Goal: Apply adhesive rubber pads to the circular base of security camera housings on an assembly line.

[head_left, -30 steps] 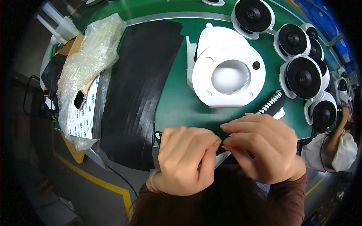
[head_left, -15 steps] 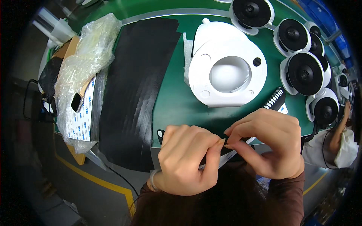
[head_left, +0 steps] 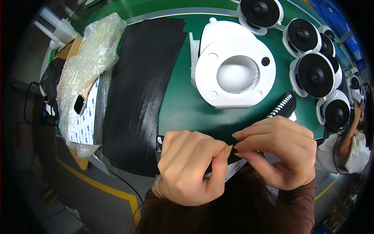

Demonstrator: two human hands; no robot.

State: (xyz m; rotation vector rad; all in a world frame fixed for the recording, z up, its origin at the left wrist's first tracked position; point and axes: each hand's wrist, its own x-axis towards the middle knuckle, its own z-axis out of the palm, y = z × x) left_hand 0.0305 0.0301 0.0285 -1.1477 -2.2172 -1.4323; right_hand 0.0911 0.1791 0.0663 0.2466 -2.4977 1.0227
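- Far left of the white housing (head_left: 238, 47): a bundle in clear plastic wrap (head_left: 93, 50), a dark-faced watch (head_left: 79, 104) resting on it.
- Nearer the housing, on its left: a long black sheet (head_left: 142, 85).
- Nearer the wearer than the housing, to its left: the left hand (head_left: 191, 167), thumb and forefinger pinched on the black slotted strip (head_left: 283, 106).
- The strip runs along the housing's near side, mostly hidden by the hands; its slotted end shows to the housing's right.
- Nearer the wearer, right of the housing: the right hand (head_left: 280, 150), fingertips clamped on the strip, close beside the left's.
- Farther right of the housing: round black-faced devices (head_left: 314, 76).
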